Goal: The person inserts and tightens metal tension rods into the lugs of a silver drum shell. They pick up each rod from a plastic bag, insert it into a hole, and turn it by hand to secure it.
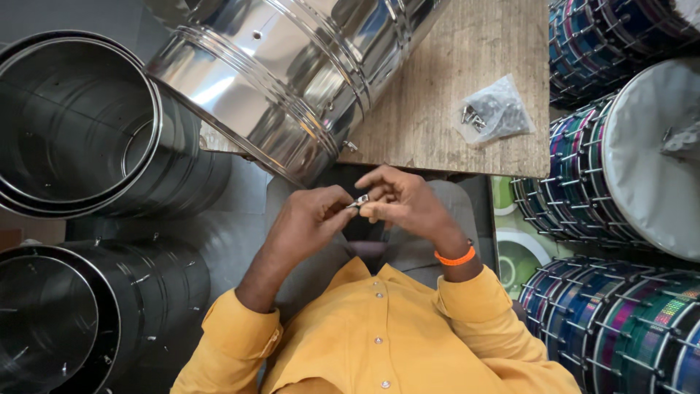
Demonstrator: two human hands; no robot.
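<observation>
Both hands, left hand [306,219] and right hand [405,201], pinch one small metal fitting [361,199], mostly hidden by fingers; three steel drum shells [73,124] cut off.

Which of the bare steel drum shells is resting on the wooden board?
The tilted shiny shell at top centre, just above both hands; the other two shells sit off the wooden board, at left.

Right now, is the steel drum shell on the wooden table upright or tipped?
Tipped: the steel drum shell leans diagonally, its lower rim overhanging the wooden table edge.
</observation>
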